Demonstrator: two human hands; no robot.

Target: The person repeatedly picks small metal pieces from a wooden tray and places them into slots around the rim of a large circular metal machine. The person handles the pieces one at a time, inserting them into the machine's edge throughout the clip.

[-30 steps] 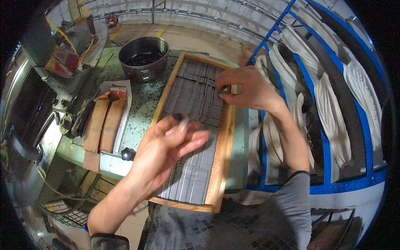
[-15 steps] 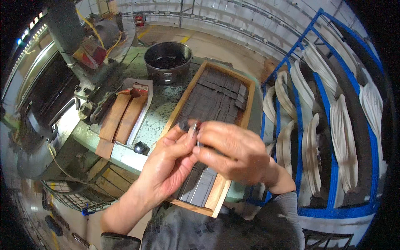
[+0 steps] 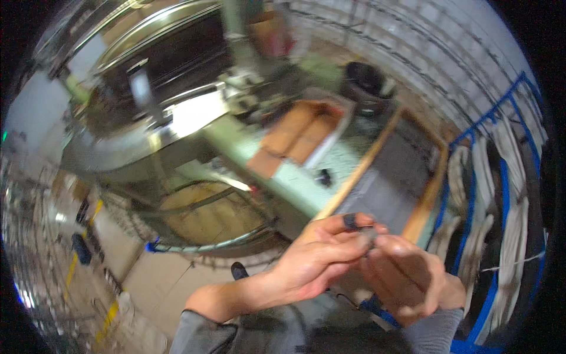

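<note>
My hands meet low and right of centre, over the near end of a wooden tray. My left hand pinches a small grey piece between thumb and fingers. A black band wraps one of its fingers. The curled fingers of my right hand close on the same piece from the other side; they are blurred and partly hide it. Flat dark grey pieces fill much of the tray.
On the green bench left of the tray lie brown blocks and a small black knob. Behind stands a dark metal pot. A blue rack with pale cloth lines the right. A round wire-rimmed basket sits below left.
The view has swung left, so bench, tray and rack appear further right and more of the left floor shows. My hands stay together, with the fingers still at the small piece.
</note>
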